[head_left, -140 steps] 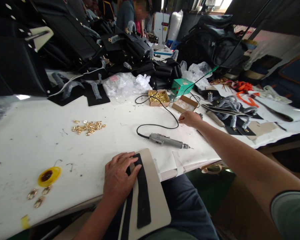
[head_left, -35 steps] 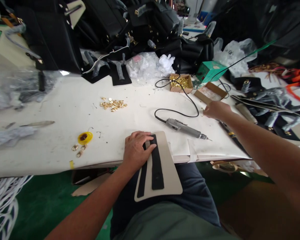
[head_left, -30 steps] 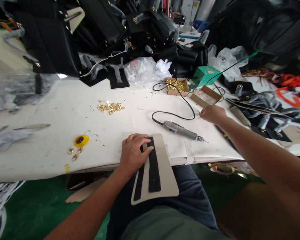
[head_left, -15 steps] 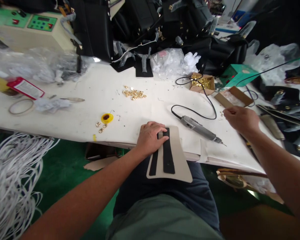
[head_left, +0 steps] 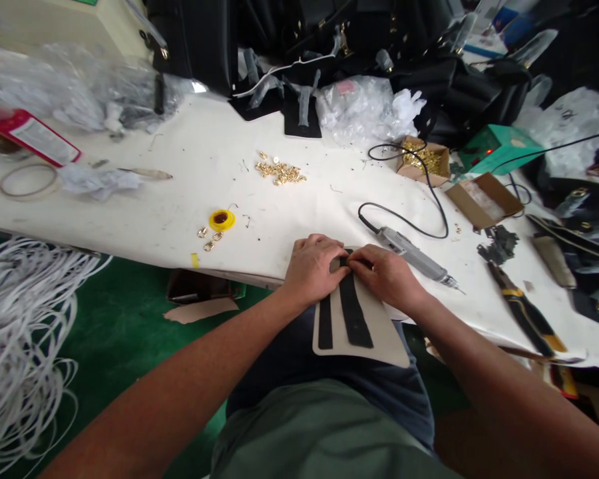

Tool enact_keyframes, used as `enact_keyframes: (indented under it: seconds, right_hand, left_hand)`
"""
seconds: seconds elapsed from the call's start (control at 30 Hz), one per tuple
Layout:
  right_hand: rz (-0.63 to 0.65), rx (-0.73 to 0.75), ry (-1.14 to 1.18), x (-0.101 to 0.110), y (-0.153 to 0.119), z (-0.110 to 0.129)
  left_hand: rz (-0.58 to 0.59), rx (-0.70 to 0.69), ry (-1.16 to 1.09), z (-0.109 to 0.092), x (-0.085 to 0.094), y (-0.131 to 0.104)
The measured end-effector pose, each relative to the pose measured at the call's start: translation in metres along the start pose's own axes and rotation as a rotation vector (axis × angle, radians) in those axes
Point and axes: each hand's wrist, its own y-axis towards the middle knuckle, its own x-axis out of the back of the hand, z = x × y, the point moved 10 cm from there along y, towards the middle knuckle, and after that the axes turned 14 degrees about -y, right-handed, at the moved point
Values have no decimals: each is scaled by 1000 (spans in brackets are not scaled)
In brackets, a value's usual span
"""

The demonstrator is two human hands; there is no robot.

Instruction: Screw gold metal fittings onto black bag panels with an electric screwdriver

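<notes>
A light grey panel point(head_left: 379, 339) with two black strips lies partly over my lap at the table's front edge. My left hand point(head_left: 315, 267) rests on the panel's upper end, thumb and fingers closed on the top of the wider black strip point(head_left: 355, 316). Touching the same spot from the right, my right hand point(head_left: 385, 274) pinches with thumb and forefinger; whatever is between them is too small to make out. The narrow black strip point(head_left: 325, 324) lies left of the wide one. A grey electric screwdriver point(head_left: 414, 256) rests just beyond my right hand.
Gold fittings point(head_left: 282, 171) are piled mid-table, with a yellow tape roll point(head_left: 222, 219) nearer the front. Pliers point(head_left: 524, 313), dark small parts point(head_left: 499, 245) and an open box point(head_left: 484, 199) are at right. Black bags point(head_left: 194, 46) and plastic wrap line the back.
My right hand has come from beside the open box to the top of the black strip, meeting my left hand. The dark parts and pliers it covered now show. The view has shifted slightly.
</notes>
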Motion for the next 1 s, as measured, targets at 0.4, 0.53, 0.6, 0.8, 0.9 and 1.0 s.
enact_keyframes:
  seconds: [0.4,0.53,0.6,0.8,0.9,1.0]
  right_hand:
    - [59,-138,9,2,-1,-3]
    - [148,-221,120,2,0,-12]
    - [159,-199,125,3,2,-11]
    - [132,-97,26,-3,4,0]
    - [119,-150,-2,-5,5,-5]
    - [134,-241,36,-6,4,-12]
  left_hand:
    - [15,-2,-28,0,-1,-2]
    - [23,8,-30,2,-2,-2]
    - [20,2,-26,2,-1,-2]
    - [24,8,-20,2,-1,-2]
    - [31,7,-17,2,-2,-2]
    - [21,1,-19,2,-2,-1]
